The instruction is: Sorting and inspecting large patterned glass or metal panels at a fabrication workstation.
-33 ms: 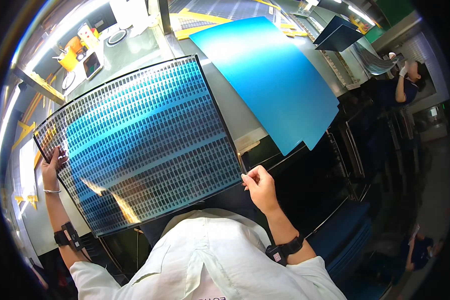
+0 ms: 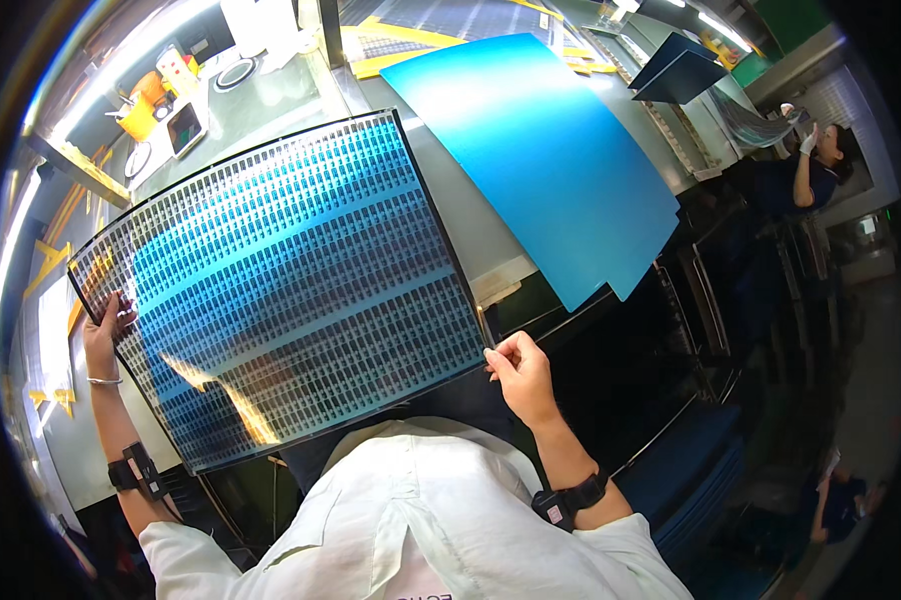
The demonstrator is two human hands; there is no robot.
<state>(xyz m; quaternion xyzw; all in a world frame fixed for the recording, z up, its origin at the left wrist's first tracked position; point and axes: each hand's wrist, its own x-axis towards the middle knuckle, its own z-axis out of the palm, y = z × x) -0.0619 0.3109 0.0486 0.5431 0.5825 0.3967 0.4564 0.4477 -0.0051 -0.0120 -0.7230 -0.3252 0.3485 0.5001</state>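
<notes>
A large see-through film sheet (image 2: 301, 250), printed with rows of small dark marks and edged in black, spreads before me, curving slightly. My left hand (image 2: 109, 330) is closed on its left edge, the fingers seen through the film. At the lower right corner, my right hand (image 2: 523, 375) pinches the sheet between thumb and fingertips. Light glints off the film's lower left part. Beyond its right edge, a plain glossy blue sheet (image 2: 541, 160) lies on the bench, its notched near end reaching past the bench edge.
An orange container (image 2: 139, 120), a dark-screened device (image 2: 186, 128) and a black ring-shaped item (image 2: 236, 74) stand on the bench (image 2: 281, 110) at the far left. Dark blue panels (image 2: 679, 70) rest at the far right. A co-worker (image 2: 811, 175) is at the right, another person (image 2: 841, 505) lower down.
</notes>
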